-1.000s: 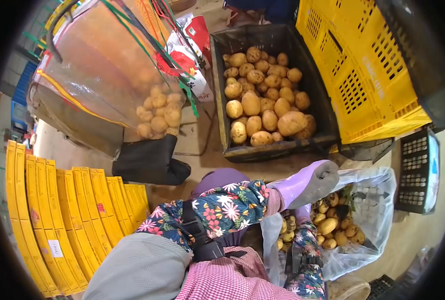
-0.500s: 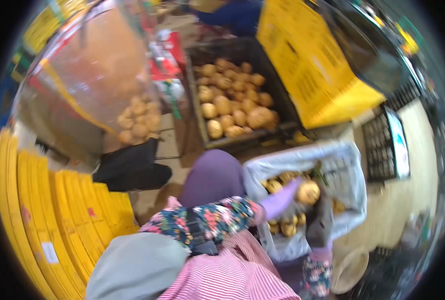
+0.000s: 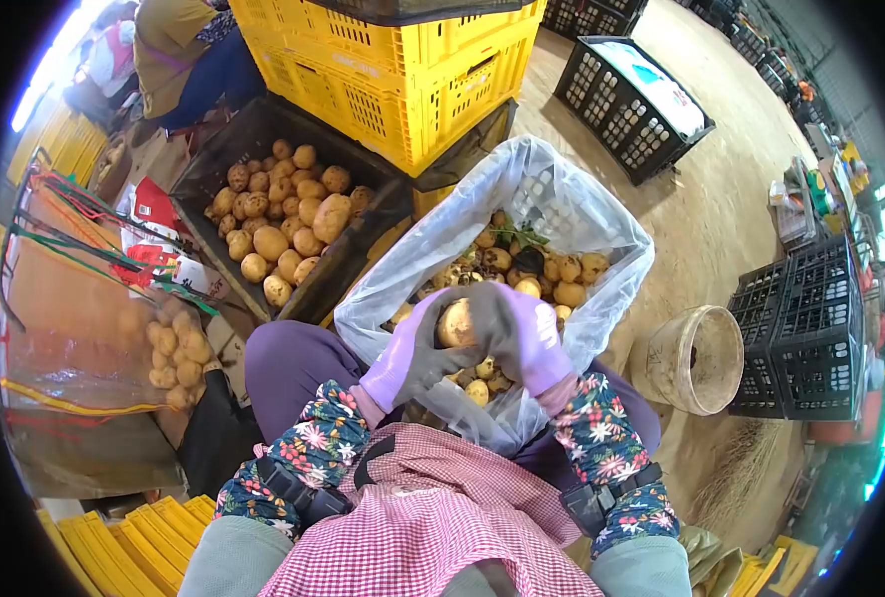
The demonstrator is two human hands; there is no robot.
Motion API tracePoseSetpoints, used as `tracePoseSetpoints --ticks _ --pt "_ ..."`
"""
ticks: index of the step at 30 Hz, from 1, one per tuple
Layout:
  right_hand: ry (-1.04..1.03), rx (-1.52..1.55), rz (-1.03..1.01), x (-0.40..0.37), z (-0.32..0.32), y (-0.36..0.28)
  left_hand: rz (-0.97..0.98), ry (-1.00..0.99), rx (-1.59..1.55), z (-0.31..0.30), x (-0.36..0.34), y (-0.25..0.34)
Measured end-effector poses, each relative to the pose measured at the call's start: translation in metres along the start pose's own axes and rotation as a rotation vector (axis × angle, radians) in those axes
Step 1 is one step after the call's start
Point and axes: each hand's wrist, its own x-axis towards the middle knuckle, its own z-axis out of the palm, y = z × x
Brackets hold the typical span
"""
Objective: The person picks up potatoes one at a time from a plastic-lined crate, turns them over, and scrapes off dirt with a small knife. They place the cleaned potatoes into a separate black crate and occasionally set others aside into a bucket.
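While both gloved hands close round it, the potato sits between them, just above the bag and in front of the person's knees. Only a strip of it shows between the fingers. That strip runs up and down in the view, so the long axis seems to point away from the person, one end toward the bag's far rim. How far it tilts cannot be told.

Its skin is pale tan and dull, with some darker flecks, and it looks bigger than most of the small potatoes heaped in the bag below.

The left hand cups it from the left, thumb across the front. The right hand wraps over its right side, fingers curled tight against it.

Half a second ago the left hand alone held a potato over the bag, at the right of a blurred view, with the right hand lower. Now the view has swung: the bag lies in the middle, and the black crate of potatoes has moved to the upper left.
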Motion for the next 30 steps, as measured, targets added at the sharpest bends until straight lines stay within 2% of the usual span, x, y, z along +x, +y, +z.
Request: tracePoseSetpoints --ticks 1,3,5,7,8,9,11,13,15,16,17,19,20,21,23,25,27,28,29,30 --pt "0.052 0.252 0.209 0.004 0.009 0.01 0.001 0.002 0.001 0.003 -0.001 0.005" --pt "-0.035 0.922 0.799 0.014 -0.001 -0.001 0.117 -0.06 -0.219 0.005 -0.004 0.016" --pt "-0.067 1.0 0.762 0.013 0.001 -0.007 0.197 -0.054 -0.145 -0.002 -0.004 0.017" --pt "-0.154 0.677 0.425 0.008 0.016 -0.004 0.217 0.015 0.154 -0.008 -0.006 0.011" --pt "-0.169 0.648 0.379 0.008 0.021 0.0 0.199 0.031 -0.026 -0.004 -0.006 0.005" --pt "-0.175 0.654 0.383 0.005 0.022 0.003 0.191 0.035 -0.024 -0.004 -0.008 0.003" --pt "-0.198 1.048 0.597 0.004 0.019 0.007 0.285 0.04 -0.053 -0.005 -0.006 0.008" --pt "-0.16 1.1 0.672 0.006 0.022 0.003 0.253 0.041 -0.125 -0.002 -0.006 0.021" --pt "-0.092 1.217 0.819 0.012 0.027 -0.001 0.325 0.095 0.25 -0.008 -0.005 0.024" --pt "-0.086 0.953 0.462 0.012 0.029 0.009 0.34 0.107 0.407 -0.012 -0.003 0.018" --pt "-0.089 0.957 0.466 0.014 0.023 -0.004 0.334 0.108 0.408 -0.018 -0.002 0.008" --pt "-0.262 0.313 0.228 0.018 0.0 -0.035 0.435 0.003 0.575 -0.024 0.0 -0.009" --pt "-0.281 0.251 0.271 0.015 0.006 -0.022 0.362 0.018 0.49 -0.021 -0.003 -0.007" --pt "-0.27 0.254 0.285 0.012 0.012 -0.014 0.358 0.0 0.492 -0.02 -0.004 -0.008" --pt "-0.139 0.846 0.528 0.007 0.02 0.001 0.593 -0.001 0.581 -0.019 -0.003 -0.01" --pt "-0.065 0.953 0.508 0.004 0.027 0.007 0.628 0.005 0.542 -0.018 0.002 -0.003" --pt "-0.202 1.168 0.787 0.005 0.018 0.002 0.433 0.13 0.36 -0.012 -0.002 0.019" --pt "-0.162 1.217 0.814 0.005 0.022 0.005 0.346 0.131 0.266 -0.015 0.001 0.015" --pt "-0.111 1.239 0.841 0.013 0.01 -0.007 0.349 0.14 0.275 -0.016 -0.001 0.016" --pt "0.002 0.989 0.603 0.013 0.018 0.006 0.154 0.1 -0.205 -0.019 -0.005 0.017"
